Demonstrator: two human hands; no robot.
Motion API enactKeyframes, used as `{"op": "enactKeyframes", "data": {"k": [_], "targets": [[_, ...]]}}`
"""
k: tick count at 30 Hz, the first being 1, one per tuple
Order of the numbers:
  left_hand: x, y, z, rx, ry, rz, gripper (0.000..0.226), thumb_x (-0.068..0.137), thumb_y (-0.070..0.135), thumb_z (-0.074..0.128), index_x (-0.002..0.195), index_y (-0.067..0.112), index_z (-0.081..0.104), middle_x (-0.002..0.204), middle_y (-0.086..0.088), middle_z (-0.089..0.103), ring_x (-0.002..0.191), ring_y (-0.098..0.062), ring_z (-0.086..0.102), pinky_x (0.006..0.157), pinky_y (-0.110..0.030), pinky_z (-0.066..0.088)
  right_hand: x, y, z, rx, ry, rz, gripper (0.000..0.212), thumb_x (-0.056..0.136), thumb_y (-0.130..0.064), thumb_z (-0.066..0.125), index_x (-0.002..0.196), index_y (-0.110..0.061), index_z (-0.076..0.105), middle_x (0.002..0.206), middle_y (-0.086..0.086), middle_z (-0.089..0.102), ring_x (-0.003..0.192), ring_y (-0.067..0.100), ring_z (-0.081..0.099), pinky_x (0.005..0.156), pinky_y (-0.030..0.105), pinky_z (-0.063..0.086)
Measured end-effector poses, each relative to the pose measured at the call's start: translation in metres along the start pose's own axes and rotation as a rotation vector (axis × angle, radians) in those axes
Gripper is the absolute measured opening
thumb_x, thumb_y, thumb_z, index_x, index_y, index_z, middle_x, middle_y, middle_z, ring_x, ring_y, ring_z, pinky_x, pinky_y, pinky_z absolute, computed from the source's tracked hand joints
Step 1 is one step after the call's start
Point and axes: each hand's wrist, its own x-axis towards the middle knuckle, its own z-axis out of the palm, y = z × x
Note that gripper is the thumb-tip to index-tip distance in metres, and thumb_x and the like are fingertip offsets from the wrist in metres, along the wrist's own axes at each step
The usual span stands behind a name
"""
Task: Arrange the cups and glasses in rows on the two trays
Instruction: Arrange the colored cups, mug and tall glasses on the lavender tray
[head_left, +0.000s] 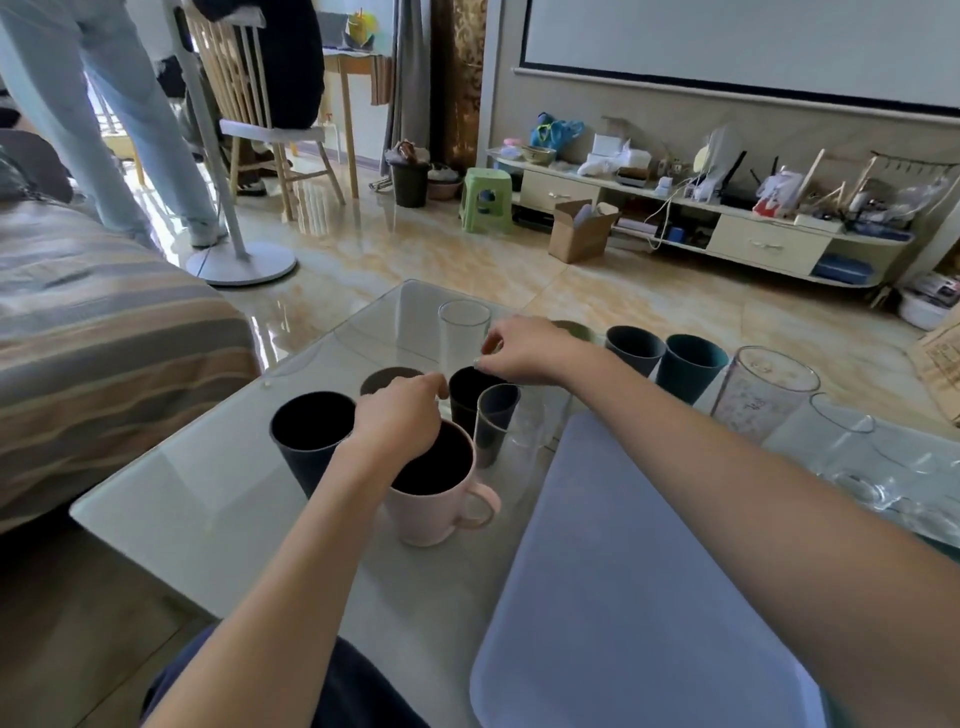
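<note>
Both hands reach among upright cups on the glass table (218, 499).

The left hand (400, 421), fingers curled, sits over the rim of the pink mug (436, 493), whose handle points right toward the blue tray (639, 597); what it grips I cannot tell. The right hand (524, 351) pinches the rim of a black cup (467, 395) near the table's middle. A dark blue cup (311, 436) stands near the left edge, a tall glass (464, 332) toward the far corner. The tray's top lies bare along the near edge.
</note>
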Motion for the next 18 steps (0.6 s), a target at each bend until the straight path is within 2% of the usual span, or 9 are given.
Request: {"op": "enactKeyframes", "data": {"k": [2,3,7,11,14,18], "targets": [[0.000,0.002,-0.001,0.016,-0.019,0.007,0.035,0.093,0.014,0.036,0.122,0.029,0.050,0.121,-0.007,0.060,0.105,-0.031,0.057,0.080,-0.039,0.042,0.011,-0.009,0.002,-0.157,-0.074,-0.008,0.032,0.084,-0.045,0.056,0.081,-0.013,0.061,0.084,0.004,0.061,0.088,0.026,0.056,0.079,0.035,0.048],[0.001,0.002,-0.001,0.011,-0.013,0.016,0.035,0.093,0.015,0.036,0.124,0.027,0.047,0.120,-0.008,0.060,0.104,-0.032,0.057,0.078,-0.039,0.041,0.014,-0.013,0.003,-0.200,-0.111,-0.009,0.035,0.082,-0.047,0.059,0.080,-0.012,0.059,0.082,0.003,0.060,0.086,0.026,0.057,0.078,0.036,0.048],[0.001,0.003,0.000,-0.045,0.013,0.036,0.033,0.093,0.017,0.040,0.126,0.020,0.036,0.112,-0.010,0.061,0.095,-0.034,0.058,0.071,-0.039,0.042,0.025,-0.022,0.011,-0.244,-0.217,-0.005,0.045,0.079,-0.044,0.067,0.104,-0.008,0.062,0.096,0.006,0.064,0.090,0.025,0.063,0.079,0.034,0.053],[0.005,0.001,0.000,-0.030,0.009,0.051,0.036,0.092,0.019,0.042,0.129,0.021,0.040,0.113,-0.012,0.061,0.097,-0.034,0.058,0.074,-0.041,0.046,0.026,-0.024,0.016,-0.232,-0.205,0.001,0.068,0.075,-0.058,0.065,0.123,-0.011,0.054,0.113,0.006,0.061,0.102,0.026,0.060,0.089,0.037,0.051],[0.006,-0.001,0.001,-0.037,0.010,0.039,0.040,0.092,0.021,0.042,0.133,0.024,0.040,0.118,-0.011,0.061,0.102,-0.034,0.058,0.074,-0.037,0.044,0.019,-0.023,0.012,-0.271,-0.253,0.014,0.069,0.081,-0.062,0.056,0.119,-0.005,0.055,0.102,0.008,0.056,0.094,0.025,0.056,0.077,0.031,0.046],[0.006,0.001,0.000,-0.078,0.016,0.009,0.043,0.091,0.023,0.046,0.133,0.025,0.042,0.120,-0.008,0.060,0.106,-0.031,0.057,0.076,-0.036,0.044,0.014,-0.026,0.007,-0.258,-0.301,0.003,0.061,0.081,-0.053,0.063,0.115,-0.003,0.057,0.098,0.007,0.055,0.087,0.024,0.055,0.072,0.030,0.042]]}}
